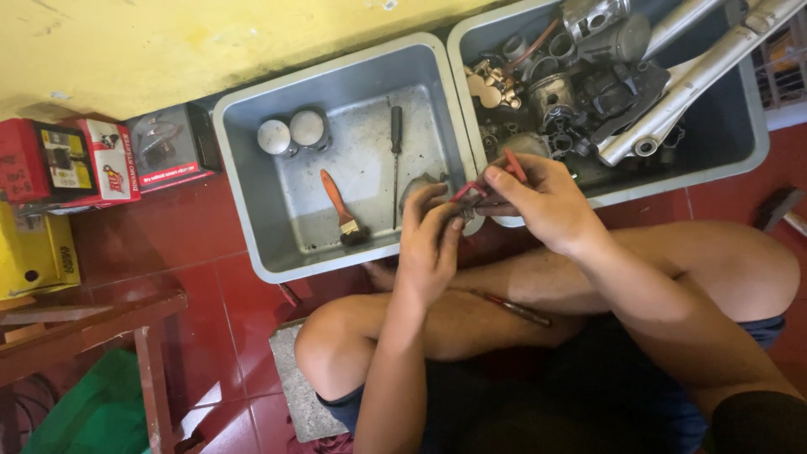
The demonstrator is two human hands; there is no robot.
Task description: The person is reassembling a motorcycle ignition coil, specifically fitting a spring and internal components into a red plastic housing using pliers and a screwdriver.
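Note:
My left hand [433,244] and my right hand [538,197] meet over the edge between two grey tubs, above my crossed legs. The right hand grips red-handled pliers [514,166], whose jaws close toward a small dark metal part [472,204] pinched in my left fingers. A grey metal piece [418,185] shows just behind my left fingertips, inside the left tub [244,189]. The part itself is mostly hidden by my fingers.
The left tub holds two pistons [292,133], a screwdriver [395,155] and an orange-handled brush [340,208]. The right tub [740,134] is packed with engine parts and metal tubes. Boxes [101,160] stand at left on the red floor. A red-handled tool [513,308] lies on my leg.

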